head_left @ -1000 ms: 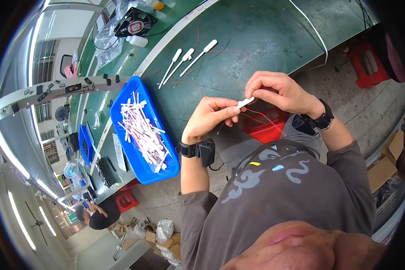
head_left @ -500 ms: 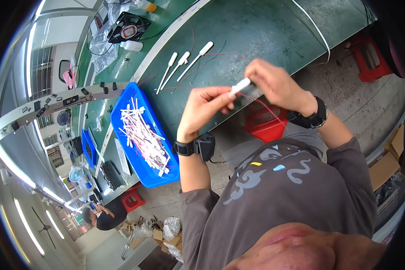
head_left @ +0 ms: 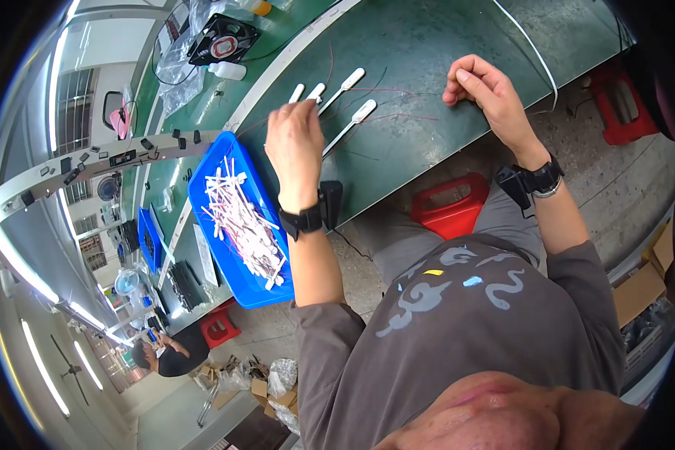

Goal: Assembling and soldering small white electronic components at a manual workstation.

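My left hand (head_left: 296, 150) is over the table beside the blue tray, back upward and fingers bent down; its fingertips are hidden. Under and beside it lie white stick-shaped parts with oval heads and thin stems. The heads of two (head_left: 297, 93) (head_left: 318, 91) show past my fingers, their stems covered by the hand. A third white part (head_left: 352, 79) lies beside them. Nearer me is another white part (head_left: 364, 112), a thin red wire trailing from it. My right hand (head_left: 487, 94) hovers over the table to the right, fingers curled together with thumb against them, nothing visible in it.
A blue tray (head_left: 236, 289) heaped with white sticks and red wires stands at the table's left edge. A black fan (head_left: 223, 45) and a white bottle (head_left: 229, 70) lie at the far left. A red stool (head_left: 450, 206) is under the table's near edge.
The white part that was between both hands now lies on the table near the others. My left hand has moved left over the row; my right hand has moved away to the right.
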